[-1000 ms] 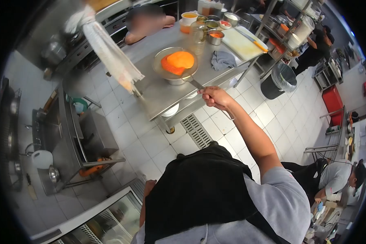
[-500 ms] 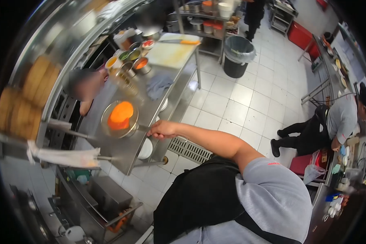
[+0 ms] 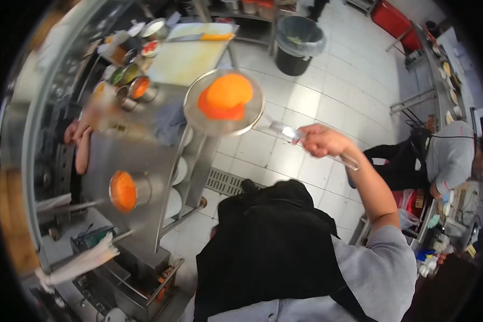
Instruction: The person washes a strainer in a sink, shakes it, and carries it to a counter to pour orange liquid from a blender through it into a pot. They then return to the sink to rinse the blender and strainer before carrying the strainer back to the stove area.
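My right hand (image 3: 322,140) is closed around the handle of a round metal strainer (image 3: 193,115), held up beyond the steel table's edge. Inside the strainer lies a smooth orange mass (image 3: 229,92) over a redder orange part. On the steel table (image 3: 102,158), lower left of the strainer, is a metal container (image 3: 143,190) showing orange contents (image 3: 123,190). My left hand is hidden from view.
A cutting board (image 3: 185,59) bears an orange-handled knife (image 3: 217,37). Small metal containers (image 3: 125,102) and a grey cloth (image 3: 170,124) are nearby. A co-worker's hands (image 3: 82,137) are across the table. A bin (image 3: 293,56) and another person (image 3: 448,155) are to the right.
My right hand has moved right and up in the picture, lifting the strainer off the table. The container with orange contents has come into sight. The view has shifted.
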`<move>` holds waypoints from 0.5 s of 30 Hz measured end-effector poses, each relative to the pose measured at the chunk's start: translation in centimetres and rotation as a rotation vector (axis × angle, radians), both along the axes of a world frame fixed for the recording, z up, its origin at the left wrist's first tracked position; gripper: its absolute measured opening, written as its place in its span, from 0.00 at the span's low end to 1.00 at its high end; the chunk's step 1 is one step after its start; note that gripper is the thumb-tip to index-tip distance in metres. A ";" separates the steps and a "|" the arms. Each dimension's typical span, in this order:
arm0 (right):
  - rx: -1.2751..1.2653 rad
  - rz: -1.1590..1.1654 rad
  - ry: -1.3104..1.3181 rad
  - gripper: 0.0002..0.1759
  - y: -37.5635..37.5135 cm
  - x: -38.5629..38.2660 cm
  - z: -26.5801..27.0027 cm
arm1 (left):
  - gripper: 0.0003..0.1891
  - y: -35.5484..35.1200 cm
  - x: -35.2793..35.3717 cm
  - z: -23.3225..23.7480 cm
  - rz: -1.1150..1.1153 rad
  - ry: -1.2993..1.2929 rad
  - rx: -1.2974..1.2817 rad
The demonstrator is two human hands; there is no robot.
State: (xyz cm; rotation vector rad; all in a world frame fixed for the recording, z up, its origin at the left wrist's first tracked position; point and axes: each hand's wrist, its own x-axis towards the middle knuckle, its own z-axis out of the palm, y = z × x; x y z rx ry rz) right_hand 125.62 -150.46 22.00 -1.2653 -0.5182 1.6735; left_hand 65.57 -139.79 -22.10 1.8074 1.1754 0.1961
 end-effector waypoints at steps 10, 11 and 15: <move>-0.080 -0.455 -0.690 0.11 3.1 28.6 3.1 | 0.13 11.2 19.3 17.8 0.050 0.326 -0.530; -0.107 -0.485 -0.847 0.11 4.2 31.4 2.2 | 0.15 10.0 20.3 18.6 0.120 0.307 -0.521; -0.149 -0.655 -1.111 0.13 9.3 42.1 -5.9 | 0.14 4.5 16.7 16.5 -0.695 0.507 -0.098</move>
